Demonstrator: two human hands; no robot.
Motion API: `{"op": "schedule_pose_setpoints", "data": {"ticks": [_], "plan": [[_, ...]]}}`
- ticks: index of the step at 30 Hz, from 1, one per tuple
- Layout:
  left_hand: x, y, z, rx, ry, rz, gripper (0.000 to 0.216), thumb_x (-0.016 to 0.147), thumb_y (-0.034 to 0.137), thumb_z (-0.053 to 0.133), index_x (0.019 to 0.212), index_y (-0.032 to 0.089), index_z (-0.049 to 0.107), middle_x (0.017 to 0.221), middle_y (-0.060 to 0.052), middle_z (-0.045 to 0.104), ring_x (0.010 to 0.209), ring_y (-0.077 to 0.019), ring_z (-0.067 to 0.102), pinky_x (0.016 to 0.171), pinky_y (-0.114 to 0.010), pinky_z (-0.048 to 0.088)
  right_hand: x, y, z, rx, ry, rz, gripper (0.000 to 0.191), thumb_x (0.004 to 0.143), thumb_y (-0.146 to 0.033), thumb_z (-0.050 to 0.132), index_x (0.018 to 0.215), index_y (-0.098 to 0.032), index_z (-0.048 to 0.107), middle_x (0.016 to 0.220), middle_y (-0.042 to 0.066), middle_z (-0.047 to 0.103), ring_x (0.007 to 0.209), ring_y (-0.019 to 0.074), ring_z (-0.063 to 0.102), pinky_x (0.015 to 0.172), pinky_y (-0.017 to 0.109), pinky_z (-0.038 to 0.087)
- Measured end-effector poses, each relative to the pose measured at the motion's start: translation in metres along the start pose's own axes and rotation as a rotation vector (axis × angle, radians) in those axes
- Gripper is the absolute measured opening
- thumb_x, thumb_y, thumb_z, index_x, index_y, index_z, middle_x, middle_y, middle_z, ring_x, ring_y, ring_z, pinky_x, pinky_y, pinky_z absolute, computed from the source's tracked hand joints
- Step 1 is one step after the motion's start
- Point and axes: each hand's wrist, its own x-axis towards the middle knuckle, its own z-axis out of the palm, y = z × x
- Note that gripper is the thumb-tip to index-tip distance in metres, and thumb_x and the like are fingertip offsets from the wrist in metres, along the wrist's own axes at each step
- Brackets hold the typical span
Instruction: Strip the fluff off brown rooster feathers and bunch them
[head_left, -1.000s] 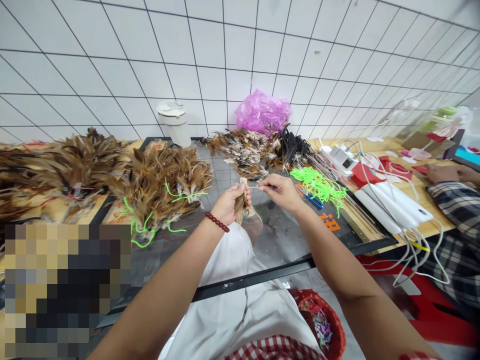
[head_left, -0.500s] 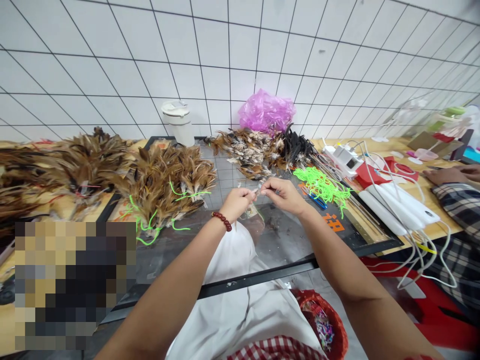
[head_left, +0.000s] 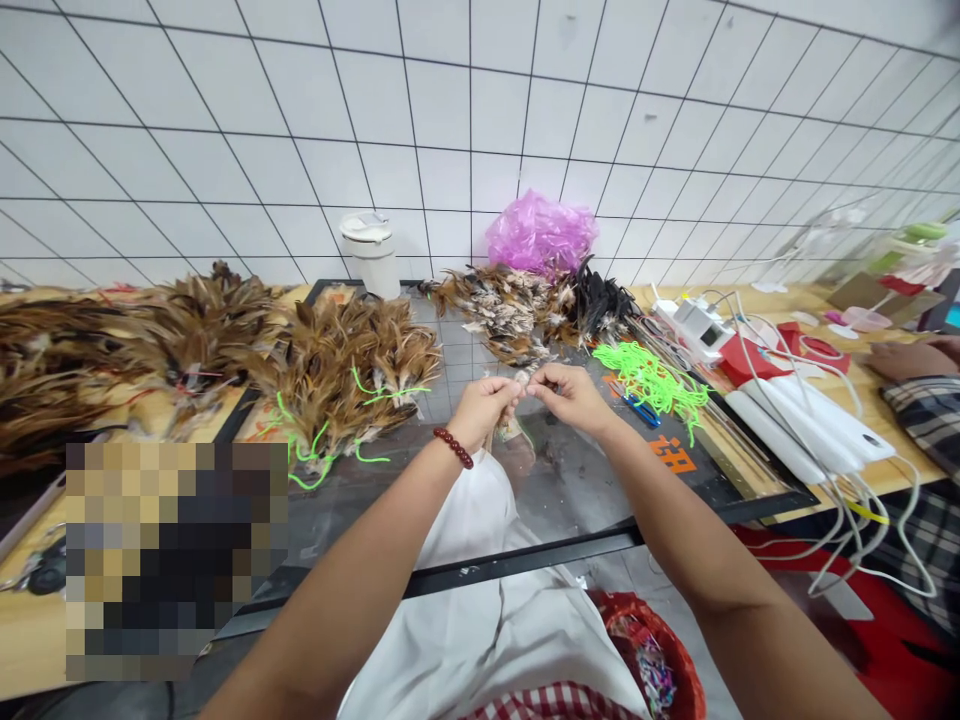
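Above the dark glass-topped table [head_left: 570,480], both hands meet in front of me. My left hand [head_left: 486,408], with a dark red bead bracelet [head_left: 454,447] at its wrist, is closed in a pinch. A small pale, feather-like piece [head_left: 522,379] shows at its fingertips; its exact kind is hard to make out. My right hand [head_left: 568,396] pinches at that same spot, its fingertips touching the left ones. Just beyond the hands lies a heap of brown and white feathers [head_left: 517,310]. Bright green cords [head_left: 649,380] and a blue tool [head_left: 643,411] lie to the right.
Brown feather bundles [head_left: 337,360] with green ties spread on the left. A white lidded cup [head_left: 371,255], pink plastic bag [head_left: 541,235] and black feathers [head_left: 600,300] stand behind. White power strips [head_left: 810,410] and cables lie right, near another person's sleeve [head_left: 922,415]. Below is a red basket [head_left: 686,660].
The view has shifted slightly, so everything sits a little lower and further right. My hands stay together, fingertips now closer, with the right fingers more curled.
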Motion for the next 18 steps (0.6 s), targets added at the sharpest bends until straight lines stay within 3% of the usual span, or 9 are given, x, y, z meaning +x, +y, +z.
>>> {"op": "schedule_pose_setpoints", "data": {"ticks": [2,5,8,11,15,18], "plan": [[0.002,-0.001,-0.001,0.072,0.12,0.023,0.022,0.068,0.035,0.065,0.066,0.014,0.062,0.052,0.002,0.048,0.045,-0.0072,0.04,0.047,-0.022,0.031,-0.001,-0.003,0.003,-0.012,-0.014,-0.05,0.021,0.086,-0.032,0.056,0.072,-0.016,0.062,0.067,0.002,0.06,0.063,0.0122,0.053,0.062,0.025,0.04],[0.003,-0.003,-0.003,0.441,0.191,0.161,0.019,0.074,0.027,0.056,0.061,0.015,0.062,0.052,0.001,0.05,0.05,-0.0101,0.044,0.054,-0.024,0.033,-0.003,-0.008,0.006,-0.015,-0.065,-0.11,0.021,0.086,-0.031,0.056,0.073,-0.017,0.063,0.068,0.002,0.061,0.064,0.0123,0.054,0.063,0.025,0.04],[0.001,-0.004,-0.005,0.852,0.12,0.402,0.023,0.077,0.016,0.049,0.058,0.016,0.062,0.059,-0.003,0.056,0.063,-0.014,0.05,0.064,-0.027,0.036,-0.004,-0.01,0.006,-0.044,-0.043,-0.098,0.021,0.085,-0.031,0.056,0.071,-0.017,0.063,0.065,0.002,0.061,0.061,0.0119,0.053,0.06,0.024,0.04],[-0.001,-0.006,-0.005,1.053,0.02,0.518,0.025,0.08,0.015,0.046,0.061,0.016,0.063,0.063,-0.005,0.056,0.066,-0.0154,0.051,0.067,-0.027,0.037,-0.003,-0.011,0.003,-0.079,0.027,-0.069,0.021,0.084,-0.031,0.058,0.069,-0.017,0.062,0.063,0.002,0.06,0.059,0.0121,0.053,0.059,0.025,0.039],[-0.006,-0.002,0.001,1.008,-0.026,0.495,0.028,0.083,0.025,0.048,0.059,0.016,0.06,0.059,-0.002,0.052,0.059,-0.0132,0.046,0.061,-0.027,0.033,-0.001,-0.012,0.004,0.042,0.054,0.025,0.024,0.081,-0.035,0.061,0.067,-0.017,0.062,0.061,0.001,0.058,0.057,0.0119,0.05,0.057,0.026,0.038],[-0.01,0.003,0.007,0.756,-0.063,0.371,0.029,0.082,0.03,0.051,0.057,0.015,0.058,0.055,0.001,0.048,0.055,-0.0109,0.042,0.057,-0.025,0.03,0.001,-0.011,0.007,0.3,0.106,0.168,0.027,0.078,-0.042,0.065,0.068,-0.017,0.062,0.062,0.0,0.057,0.058,0.0115,0.049,0.057,0.025,0.039]]}}
